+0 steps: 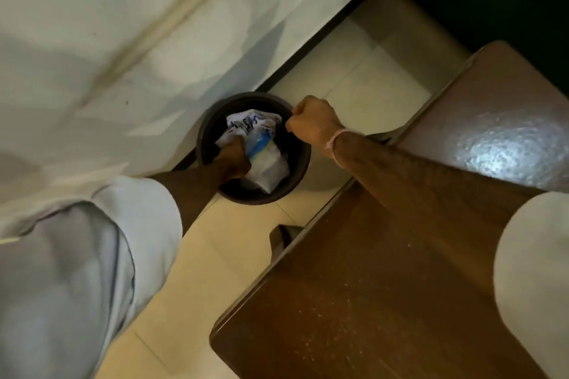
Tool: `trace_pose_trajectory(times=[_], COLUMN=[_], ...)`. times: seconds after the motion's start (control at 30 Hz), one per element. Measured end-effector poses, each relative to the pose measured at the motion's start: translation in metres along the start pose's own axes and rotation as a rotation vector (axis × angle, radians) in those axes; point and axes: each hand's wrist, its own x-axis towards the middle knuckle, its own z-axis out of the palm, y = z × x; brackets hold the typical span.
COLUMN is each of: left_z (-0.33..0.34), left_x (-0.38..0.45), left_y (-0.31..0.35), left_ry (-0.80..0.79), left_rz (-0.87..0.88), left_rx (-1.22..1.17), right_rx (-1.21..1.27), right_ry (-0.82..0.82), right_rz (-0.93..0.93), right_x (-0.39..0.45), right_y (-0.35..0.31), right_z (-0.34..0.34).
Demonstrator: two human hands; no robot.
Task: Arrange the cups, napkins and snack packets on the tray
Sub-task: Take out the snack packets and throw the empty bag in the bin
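A dark round waste bin (300,163) stands on the floor between a bed and a wooden table. Crumpled white wrappers and papers (268,163), one with blue and yellow print, fill it. My left hand (234,157) reaches down into the bin and presses on or grips this trash; its fingers are hidden among the wrappers. My right hand (312,120) is a closed fist at the bin's far right rim, apparently gripping the rim. No tray, cups or napkins are in view.
A bed with white sheets (123,40) fills the left and top. A brown wooden table (385,271) takes up the lower right, with a bright reflection on a second surface (508,148) behind it. Cream floor tiles (215,249) run between them.
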Motion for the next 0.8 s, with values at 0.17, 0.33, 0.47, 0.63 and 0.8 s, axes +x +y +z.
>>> trace_pose_trajectory(times=[0.17,0.33,0.47,0.63,0.8], left_z=[-0.003,-0.029,-0.066,-0.133,-0.21], left_x=[0.013,-0.008,-0.041,-0.101,-0.186], left_y=[-0.004,0.01,0.04,0.101,0.183], left_ry=[0.04,0.033,0.114,0.144,0.237], left_rz=[0.019,0.067,0.165,0.227,0.341], left_rx=[0.076,0.128,0.083,-0.054,-0.097], right_rx=[-0.143,-0.248,-0.37,-0.483,-0.493], right_ry=[-0.028,-0.053,-0.074,-0.008,0.121], right_rz=[-0.114,-0.199,-0.305,-0.419,-0.463], right_x=[0.001,-0.015,-0.033,-0.069,-0.12], right_y=[0.004,-0.004,-0.013,-0.043,-0.091], right_z=[-0.002,-0.023,-0.054,-0.115,-0.204])
